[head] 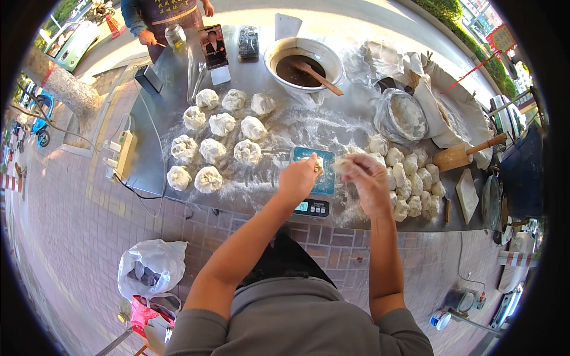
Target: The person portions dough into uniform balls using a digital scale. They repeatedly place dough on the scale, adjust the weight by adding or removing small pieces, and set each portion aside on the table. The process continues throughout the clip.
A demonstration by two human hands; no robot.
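Note:
My left hand [299, 177] is curled around a dough piece [319, 163] over the blue platform of a digital kitchen scale [326, 184]; whether the dough rests on the platform is hidden by the fingers. To the right, my right hand [368, 180] is blurred, and its fingertips pinch what looks like a small scrap of dough [340, 165]. Just past that hand, small dough lumps [404, 188] are heaped together at the right. Several larger floured dough balls [213, 150] sit in loose rows on the left side of the floured steel table [276, 167].
A white basin [272, 53] of dark sauce holds a wooden spatula [318, 76]. Right of it are a plastic-lined flour bowl [407, 116], a rolling pin [458, 155] and a cleaver-like flat blade [467, 196]. A power strip [127, 151] with cables hangs at the left edge. A person [167, 18] stands opposite.

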